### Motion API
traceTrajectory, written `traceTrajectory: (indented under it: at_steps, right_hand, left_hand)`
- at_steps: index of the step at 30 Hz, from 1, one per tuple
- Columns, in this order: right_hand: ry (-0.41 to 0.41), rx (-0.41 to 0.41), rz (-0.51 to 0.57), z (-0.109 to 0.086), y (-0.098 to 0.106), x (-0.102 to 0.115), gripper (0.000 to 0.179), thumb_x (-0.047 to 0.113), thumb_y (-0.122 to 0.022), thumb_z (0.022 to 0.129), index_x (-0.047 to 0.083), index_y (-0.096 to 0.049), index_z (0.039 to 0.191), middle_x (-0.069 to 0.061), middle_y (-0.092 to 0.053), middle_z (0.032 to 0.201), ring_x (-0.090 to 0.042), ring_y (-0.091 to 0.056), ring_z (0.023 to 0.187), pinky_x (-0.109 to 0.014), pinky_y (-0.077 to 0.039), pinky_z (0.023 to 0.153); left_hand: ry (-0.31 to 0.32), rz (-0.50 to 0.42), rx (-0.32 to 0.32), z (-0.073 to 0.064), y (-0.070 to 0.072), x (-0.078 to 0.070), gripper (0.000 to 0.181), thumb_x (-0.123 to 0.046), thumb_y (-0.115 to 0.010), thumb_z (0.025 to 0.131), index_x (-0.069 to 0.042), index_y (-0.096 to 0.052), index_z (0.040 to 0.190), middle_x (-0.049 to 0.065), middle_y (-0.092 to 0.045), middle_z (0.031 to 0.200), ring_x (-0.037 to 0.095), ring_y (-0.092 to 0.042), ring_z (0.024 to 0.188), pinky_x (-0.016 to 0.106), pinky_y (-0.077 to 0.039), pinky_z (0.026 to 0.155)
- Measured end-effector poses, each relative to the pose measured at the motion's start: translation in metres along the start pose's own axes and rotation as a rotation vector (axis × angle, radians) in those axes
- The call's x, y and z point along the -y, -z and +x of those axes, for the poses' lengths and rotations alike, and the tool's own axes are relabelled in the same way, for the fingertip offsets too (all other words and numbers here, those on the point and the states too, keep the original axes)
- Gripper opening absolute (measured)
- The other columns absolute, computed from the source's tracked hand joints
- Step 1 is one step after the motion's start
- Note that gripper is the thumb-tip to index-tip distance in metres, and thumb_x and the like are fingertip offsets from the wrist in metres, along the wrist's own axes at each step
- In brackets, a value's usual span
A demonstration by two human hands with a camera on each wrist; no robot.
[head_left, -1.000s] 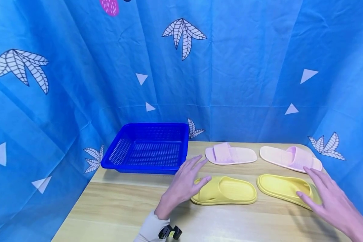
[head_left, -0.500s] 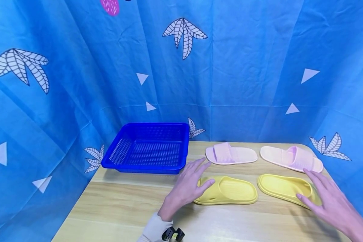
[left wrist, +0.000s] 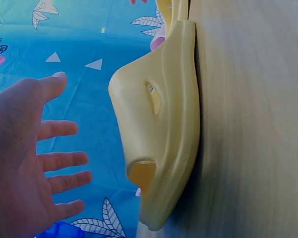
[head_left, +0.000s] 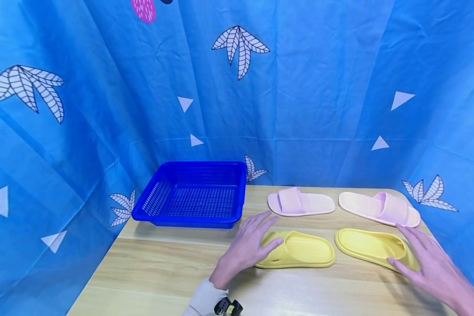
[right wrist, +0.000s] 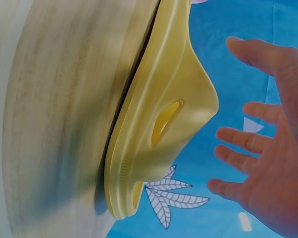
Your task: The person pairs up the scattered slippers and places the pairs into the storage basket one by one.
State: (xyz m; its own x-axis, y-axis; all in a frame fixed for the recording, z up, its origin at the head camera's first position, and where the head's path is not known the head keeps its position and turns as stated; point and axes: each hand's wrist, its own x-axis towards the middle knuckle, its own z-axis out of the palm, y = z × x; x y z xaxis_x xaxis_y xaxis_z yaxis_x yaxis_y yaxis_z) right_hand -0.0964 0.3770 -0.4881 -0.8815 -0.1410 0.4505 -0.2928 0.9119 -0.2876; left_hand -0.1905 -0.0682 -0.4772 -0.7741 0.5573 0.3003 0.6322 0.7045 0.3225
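Hovering beside one yellow slipper (head_left: pixel 302 251) with left hand (head_left: pixel 246 243) and beside its mate (head_left: pixel 373 245) with right hand (head_left: pixel 430 265) (fingers spread), gripping nothing.

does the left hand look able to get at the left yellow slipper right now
Probably yes: the left hand is open beside the toe end of the left yellow slipper, and the left wrist view shows nothing between the fingers and it.
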Motion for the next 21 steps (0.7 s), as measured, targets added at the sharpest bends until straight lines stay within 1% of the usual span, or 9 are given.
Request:
traceTrajectory:
  at_steps: [3, 5, 8, 15, 18, 21]
  right_hand:
    - [0.023, -0.016, 0.010, -0.001, -0.002, -0.002, 0.104, 0.030, -0.089, 0.077, 0.008, -0.031, 0.161, -0.035, -0.047, 0.137, -0.060, -0.043, 0.117, -0.081, -0.023, 0.100]
    - [0.038, -0.024, 0.016, -0.001, -0.002, -0.003, 0.105, 0.029, -0.089, 0.076, 0.008, -0.031, 0.161, -0.034, -0.048, 0.137, -0.060, -0.044, 0.117, -0.077, -0.019, 0.108]
    - [0.046, -0.021, 0.029, -0.001, -0.005, -0.006, 0.105, 0.028, -0.090, 0.075, 0.008, -0.032, 0.161, -0.034, -0.049, 0.137, -0.060, -0.045, 0.117, -0.072, -0.016, 0.114]
    - [0.015, 0.020, 0.057, -0.002, -0.009, -0.010, 0.104, 0.028, -0.090, 0.076, 0.004, -0.033, 0.159, -0.036, -0.047, 0.139, -0.062, -0.044, 0.118, -0.077, -0.020, 0.108]
    - [0.006, 0.030, 0.065, -0.002, -0.011, -0.011, 0.106, 0.028, -0.092, 0.074, 0.003, -0.033, 0.159, -0.037, -0.047, 0.138, -0.062, -0.044, 0.118, -0.078, -0.021, 0.106]
    - [-0.001, 0.038, 0.066, -0.003, -0.014, -0.012, 0.108, 0.029, -0.092, 0.073, 0.001, -0.032, 0.158, -0.037, -0.047, 0.137, -0.063, -0.043, 0.118, -0.080, -0.023, 0.102]
  left_hand:
    - [0.003, -0.012, 0.009, 0.000, -0.004, 0.001, 0.068, -0.066, -0.039, 0.102, -0.025, -0.044, 0.156, 0.007, -0.040, 0.161, 0.034, -0.042, 0.144, 0.063, -0.034, 0.112]
    - [-0.002, -0.025, 0.011, 0.001, -0.006, 0.002, 0.069, -0.066, -0.040, 0.102, -0.025, -0.043, 0.157, 0.008, -0.041, 0.160, 0.034, -0.043, 0.143, 0.063, -0.035, 0.111]
    - [-0.007, -0.044, 0.014, 0.002, -0.008, 0.004, 0.069, -0.066, -0.041, 0.102, -0.025, -0.042, 0.157, 0.009, -0.043, 0.159, 0.034, -0.044, 0.142, 0.064, -0.036, 0.110]
    - [0.012, -0.049, 0.055, 0.003, -0.011, 0.006, 0.074, -0.070, -0.042, 0.099, -0.028, -0.039, 0.159, 0.007, -0.040, 0.161, 0.033, -0.041, 0.145, 0.062, -0.034, 0.113]
    - [0.021, -0.045, 0.079, 0.002, -0.013, 0.006, 0.075, -0.072, -0.043, 0.098, -0.029, -0.038, 0.159, 0.006, -0.039, 0.162, 0.033, -0.041, 0.145, 0.061, -0.033, 0.114]
    - [0.024, -0.043, 0.105, 0.002, -0.015, 0.006, 0.078, -0.074, -0.043, 0.097, -0.028, -0.038, 0.159, 0.007, -0.039, 0.162, 0.034, -0.041, 0.145, 0.060, -0.032, 0.115]
